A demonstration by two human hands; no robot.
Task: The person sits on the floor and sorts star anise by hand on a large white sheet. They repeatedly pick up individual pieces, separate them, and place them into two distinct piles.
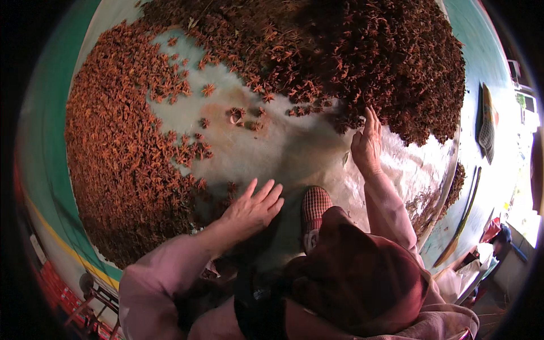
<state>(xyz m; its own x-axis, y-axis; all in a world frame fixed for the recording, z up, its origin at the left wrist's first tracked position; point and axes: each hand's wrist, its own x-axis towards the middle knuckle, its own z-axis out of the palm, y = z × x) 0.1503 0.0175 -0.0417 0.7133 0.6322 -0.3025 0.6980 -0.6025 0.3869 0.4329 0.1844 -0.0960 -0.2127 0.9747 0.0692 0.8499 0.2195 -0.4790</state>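
Dried star anise lies before me in two broad heaps on a pale plastic sheet (272,157). My left hand (258,202) hovers over the sheet with its fingers spread and nothing in it. It is nearest the left heap of reddish-brown star anise (123,140). My right hand (368,146) reaches to the lower edge of the darker heap of star anise (395,72). Its fingertips are at the loose pieces there, and whether they touch is hard to tell. No object shows in that hand. Several single stars, among them one star anise (208,89), are scattered between the heaps.
My checked slipper (316,204) stands on the sheet between my arms. Right of the sheet lie a long-handled broom (461,223) and a dark patterned bag-like item (486,127). Dark stem-like debris (425,208) lies at the sheet's right edge. At lower left stands a wooden stool (100,301).
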